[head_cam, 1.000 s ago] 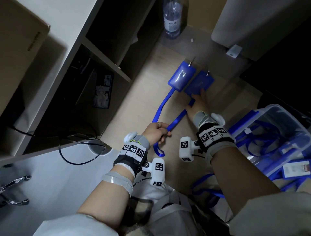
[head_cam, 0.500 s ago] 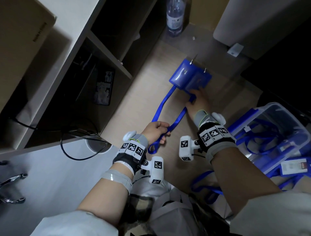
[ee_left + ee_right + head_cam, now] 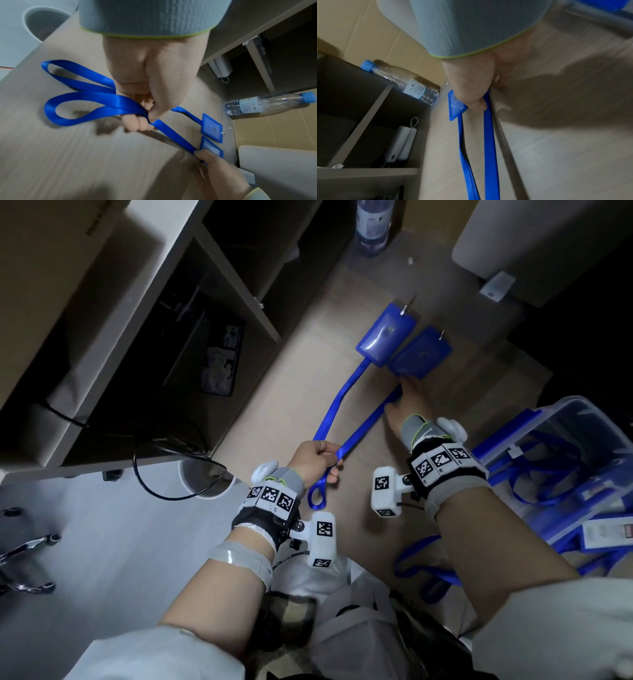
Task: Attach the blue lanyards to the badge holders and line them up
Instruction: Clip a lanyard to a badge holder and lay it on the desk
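Note:
Two blue badge holders lie side by side on the wooden surface, the left one (image 3: 386,336) (image 3: 212,128) slightly farther than the right one (image 3: 422,354) (image 3: 212,150). A blue lanyard runs back toward me from each: the left lanyard (image 3: 342,405) and the right lanyard (image 3: 364,428) (image 3: 489,135). My left hand (image 3: 313,462) (image 3: 145,121) grips both lanyards near their looped ends (image 3: 77,106). My right hand (image 3: 404,402) (image 3: 204,157) (image 3: 476,103) pinches the right lanyard where it meets its holder.
A shelf unit (image 3: 219,268) runs along the left. A water bottle (image 3: 371,227) stands at the far end. A clear plastic bin (image 3: 561,460) with several lanyards and cards sits at the right. More lanyards (image 3: 421,570) lie by my lap. A white cup (image 3: 205,484) and black cable are near left.
The right badge holder, which overlapped the left one half a second ago, now lies apart beside it. My right hand has drawn back a little. My left hand keeps its grip.

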`<state>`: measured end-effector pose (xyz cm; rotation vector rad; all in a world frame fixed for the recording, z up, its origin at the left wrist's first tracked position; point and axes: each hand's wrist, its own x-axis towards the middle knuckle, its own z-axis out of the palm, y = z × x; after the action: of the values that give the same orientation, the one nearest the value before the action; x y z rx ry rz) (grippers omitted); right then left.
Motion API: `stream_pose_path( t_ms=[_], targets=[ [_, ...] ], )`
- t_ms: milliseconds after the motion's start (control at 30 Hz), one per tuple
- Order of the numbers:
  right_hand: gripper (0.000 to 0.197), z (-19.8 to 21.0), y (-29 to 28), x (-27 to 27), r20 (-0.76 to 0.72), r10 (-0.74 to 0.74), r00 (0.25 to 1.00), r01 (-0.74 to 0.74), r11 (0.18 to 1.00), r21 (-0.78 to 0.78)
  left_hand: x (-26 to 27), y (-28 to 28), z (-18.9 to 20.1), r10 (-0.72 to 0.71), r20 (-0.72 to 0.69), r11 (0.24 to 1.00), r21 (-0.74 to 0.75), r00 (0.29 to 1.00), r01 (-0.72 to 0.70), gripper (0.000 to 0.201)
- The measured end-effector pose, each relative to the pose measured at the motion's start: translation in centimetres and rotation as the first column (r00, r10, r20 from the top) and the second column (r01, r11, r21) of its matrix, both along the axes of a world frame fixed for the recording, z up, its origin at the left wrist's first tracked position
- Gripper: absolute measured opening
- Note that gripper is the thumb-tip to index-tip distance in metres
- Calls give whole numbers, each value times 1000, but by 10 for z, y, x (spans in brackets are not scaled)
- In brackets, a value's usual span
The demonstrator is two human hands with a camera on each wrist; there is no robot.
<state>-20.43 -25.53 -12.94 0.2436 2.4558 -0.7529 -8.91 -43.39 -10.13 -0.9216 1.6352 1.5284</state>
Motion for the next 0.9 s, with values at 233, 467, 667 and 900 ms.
stream_pose_path(
  t_ms=[233,467,667,900],
  targets=[
    [53,3,4,-1,-24,-98,995,98,995,18,-2,1,2,17,19,1000,-3,1000,-17,21],
    [46,-4,13,-13,-33,-152,988,153,988,5,-9,-3,0,-30,91,998,-51,995,35,24],
    [45,-8,15,-23,-19,-171,985,170,985,-26,-16,-3,-1,-29,116,998,-57,993,35,23],
    [49,-4,9,-19,-113,-130,985,127,991,-34,-16,-6,0,9,120,999,-33,993,-5,19]
  ],
)
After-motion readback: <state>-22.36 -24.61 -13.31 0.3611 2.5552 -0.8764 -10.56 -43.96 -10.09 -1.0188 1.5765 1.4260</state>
